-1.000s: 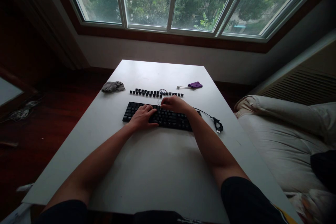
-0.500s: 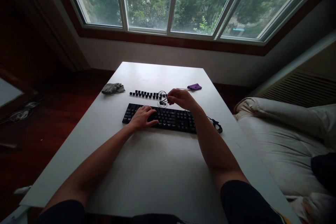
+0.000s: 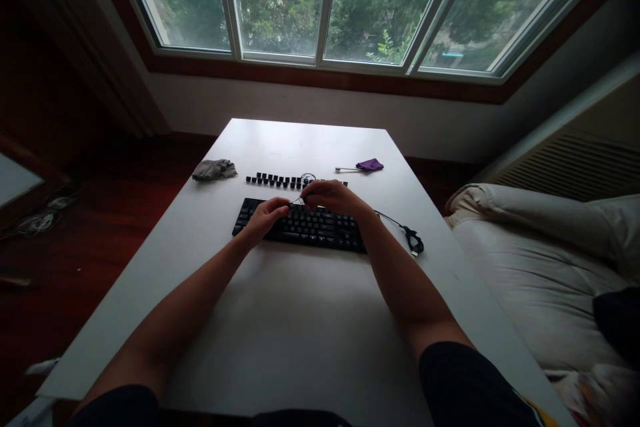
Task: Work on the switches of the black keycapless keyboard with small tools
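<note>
A black keyboard (image 3: 323,227) lies across the white table under both hands. My right hand (image 3: 333,197) is closed on a wire keycap puller (image 3: 297,201), whose thin loop points left above the keyboard's top rows. My left hand (image 3: 266,219) pinches a small black keycap (image 3: 291,204) at the end of that wire, over the keyboard's left half. Just beyond the keyboard, several loose black keycaps (image 3: 273,179) stand in rows, partly hidden by my right hand. Another ring-like wire tool (image 3: 308,177) lies among them.
At the table's (image 3: 295,320) left edge sits a crumpled grey cloth (image 3: 215,170). A purple cloth (image 3: 370,165) and a thin stick (image 3: 349,169) lie at the back right. The keyboard's bundled cable (image 3: 413,240) rests to the right. A pale sofa (image 3: 520,267) stands beside the table.
My right hand has brought the puller left and nearer, over the keyboard. My left hand has lifted from the keys and closed its fingers at the puller's end.
</note>
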